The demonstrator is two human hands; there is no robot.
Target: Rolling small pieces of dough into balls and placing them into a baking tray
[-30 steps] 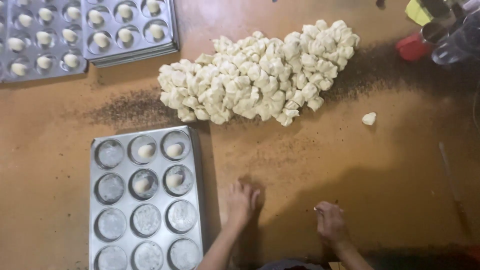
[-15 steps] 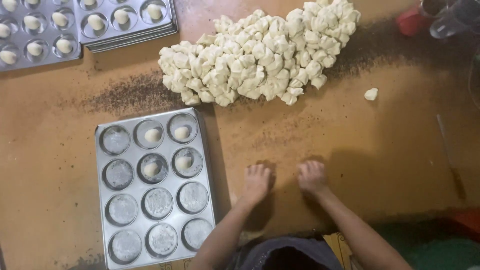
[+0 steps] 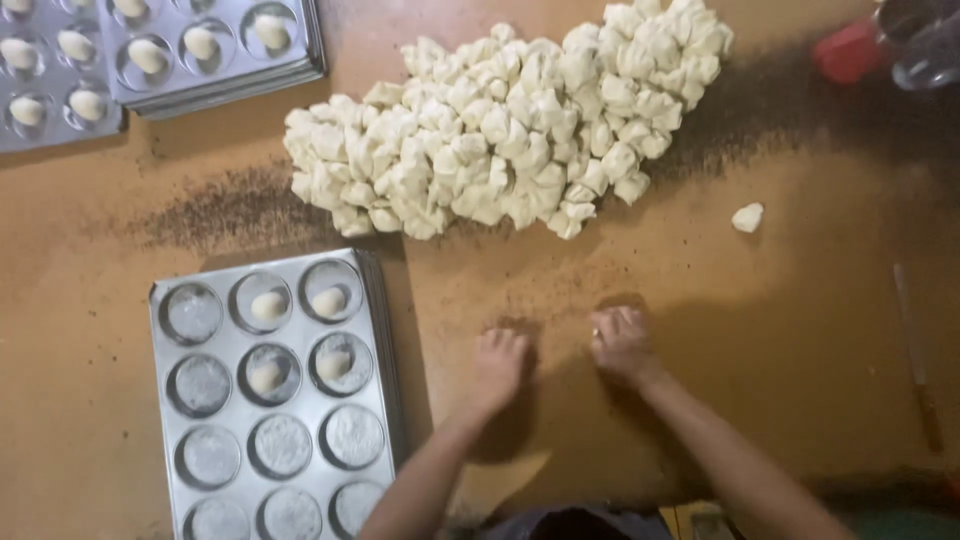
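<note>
Both hands are pressing palm-down on the brown desk (image 3: 780, 330), side by side. The left hand (image 3: 497, 365) and the right hand (image 3: 620, 343) are each cupping over a spot on the surface with fingers curled. Whether a dough piece is sitting under either palm cannot be told; nothing is showing between the fingers.

Beyond the fingertips, the pile of cut dough pieces (image 3: 510, 130) is lying well apart from both hands. One stray dough piece (image 3: 747, 217) is resting beyond and to the right of the right fingers.

Left of the left fingers, the near muffin tray (image 3: 385, 420) is carrying four shaped dough balls (image 3: 268, 306) in its far cups. The remaining floured cups are standing empty. Two filled trays (image 3: 215, 85) are lying farther off.

Judgement: shaping is at an early-to-middle stage; most of the pile is awaiting portioning.
</note>
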